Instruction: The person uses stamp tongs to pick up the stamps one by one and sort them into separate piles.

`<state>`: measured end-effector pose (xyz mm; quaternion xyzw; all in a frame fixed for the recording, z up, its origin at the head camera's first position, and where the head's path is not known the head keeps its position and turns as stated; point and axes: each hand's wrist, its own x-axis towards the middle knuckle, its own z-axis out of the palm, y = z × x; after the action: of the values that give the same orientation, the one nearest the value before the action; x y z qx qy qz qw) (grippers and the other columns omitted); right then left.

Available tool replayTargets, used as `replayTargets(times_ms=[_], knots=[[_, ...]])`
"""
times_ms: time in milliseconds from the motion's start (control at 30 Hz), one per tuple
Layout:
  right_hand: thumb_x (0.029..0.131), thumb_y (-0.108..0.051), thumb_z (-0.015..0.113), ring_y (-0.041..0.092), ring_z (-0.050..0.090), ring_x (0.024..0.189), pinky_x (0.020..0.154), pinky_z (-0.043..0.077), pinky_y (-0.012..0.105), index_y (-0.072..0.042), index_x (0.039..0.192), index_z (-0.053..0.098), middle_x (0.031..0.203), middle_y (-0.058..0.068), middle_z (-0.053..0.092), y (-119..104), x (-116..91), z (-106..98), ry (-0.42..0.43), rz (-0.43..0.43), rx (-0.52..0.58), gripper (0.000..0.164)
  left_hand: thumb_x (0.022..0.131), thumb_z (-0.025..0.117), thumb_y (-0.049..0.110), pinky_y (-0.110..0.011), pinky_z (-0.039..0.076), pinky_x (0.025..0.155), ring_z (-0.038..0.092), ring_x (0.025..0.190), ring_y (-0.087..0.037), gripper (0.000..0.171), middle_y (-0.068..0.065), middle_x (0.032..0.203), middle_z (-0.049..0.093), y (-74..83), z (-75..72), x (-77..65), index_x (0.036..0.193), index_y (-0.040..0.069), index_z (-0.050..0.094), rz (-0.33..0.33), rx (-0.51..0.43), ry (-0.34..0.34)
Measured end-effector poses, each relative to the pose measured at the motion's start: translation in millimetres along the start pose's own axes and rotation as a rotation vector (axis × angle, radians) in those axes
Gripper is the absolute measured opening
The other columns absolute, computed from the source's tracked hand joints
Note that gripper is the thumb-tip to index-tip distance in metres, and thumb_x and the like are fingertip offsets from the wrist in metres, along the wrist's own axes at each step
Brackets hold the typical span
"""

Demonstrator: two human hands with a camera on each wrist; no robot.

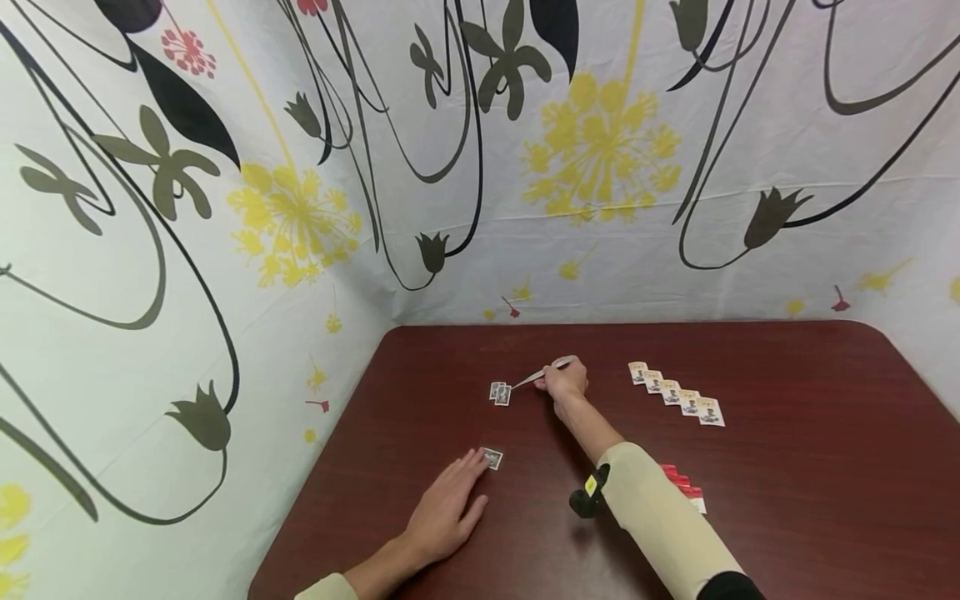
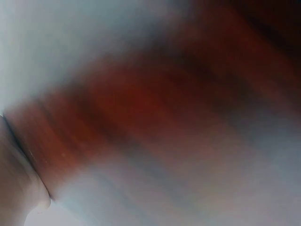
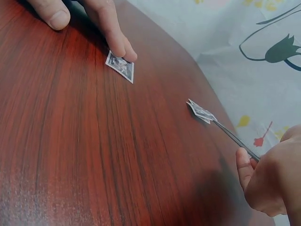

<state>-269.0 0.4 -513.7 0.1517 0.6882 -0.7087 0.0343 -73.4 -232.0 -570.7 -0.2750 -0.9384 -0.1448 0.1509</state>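
My right hand [image 1: 564,385] grips a pair of metal tweezers [image 3: 233,136], with the tips at the edge of a small black-and-white stamp [image 1: 503,396]. That stamp overlaps a second stamp [image 1: 493,388] toward the far left of the table; in the right wrist view the pair looks slightly tilted, and whether the tips pinch one is hard to tell. Palm down, my left hand [image 1: 447,508] lies on the table nearer to me. Its extended fingertips touch another black-and-white stamp [image 1: 492,458], covering part of it. The left wrist view is blurred.
A stepped, overlapping row of several cream stamps [image 1: 671,393] lies on the right of the dark red-brown table [image 1: 810,467]. Several red-and-white stamps [image 1: 682,483] are partly hidden by my right sleeve. Patterned cloth [image 1: 480,183] hangs behind the table's far edge and on the left.
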Motion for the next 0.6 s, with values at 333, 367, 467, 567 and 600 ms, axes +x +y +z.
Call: replayTargets(times_ms=[333,367,467,567,600], knots=[[0.103,-0.002,0.06,0.021,0.077,0.069,0.1,0.058,0.044,-0.003,0.108,0.052,0.089,0.02,0.075,5.6,-1.0,2.0,-0.014,0.009,-0.004,0.01,0.103,0.066,0.021,-0.053,0.041,0.119,0.048,0.148,-0.033,0.055,-0.018,0.161,0.049,0.7,0.0,-0.6,0.152,0.001,0.053,-0.003,0.001,0.0],[0.103,-0.002,0.06,0.022,0.077,0.07,0.105,0.055,0.045,-0.003,0.109,0.052,0.089,0.02,0.076,5.8,-0.6,2.1,-0.013,0.014,-0.008,0.01,0.103,0.066,0.021,-0.053,0.041,0.119,0.048,0.148,-0.033,0.055,-0.017,0.161,0.049,1.0,-0.2,-0.6,0.153,0.001,0.053,-0.004,0.001,-0.002],[0.104,-0.003,0.06,0.021,0.077,0.07,0.114,0.047,0.046,-0.004,0.111,0.051,0.09,0.019,0.076,6.5,1.2,2.4,-0.01,0.037,-0.018,0.011,0.103,0.066,0.021,-0.054,0.042,0.118,0.048,0.148,-0.034,0.055,-0.018,0.16,0.05,1.2,-0.6,-0.4,0.152,0.001,0.054,0.004,0.005,0.005],[0.104,-0.004,0.06,0.019,0.077,0.071,0.111,0.05,0.043,-0.004,0.113,0.051,0.093,0.018,0.075,6.7,2.3,2.2,-0.009,0.053,-0.019,0.012,0.103,0.066,0.021,-0.054,0.042,0.118,0.049,0.147,-0.034,0.055,-0.018,0.16,0.05,0.8,-0.4,-0.2,0.152,0.001,0.054,0.005,0.0,0.01],[0.104,-0.005,0.06,0.019,0.077,0.072,0.111,0.05,0.043,-0.003,0.114,0.052,0.096,0.019,0.075,6.4,2.0,1.8,-0.01,0.051,-0.014,0.013,0.102,0.066,0.021,-0.054,0.042,0.118,0.049,0.147,-0.034,0.055,-0.018,0.16,0.05,0.6,-0.3,-0.3,0.152,0.001,0.054,0.004,-0.003,0.011]])
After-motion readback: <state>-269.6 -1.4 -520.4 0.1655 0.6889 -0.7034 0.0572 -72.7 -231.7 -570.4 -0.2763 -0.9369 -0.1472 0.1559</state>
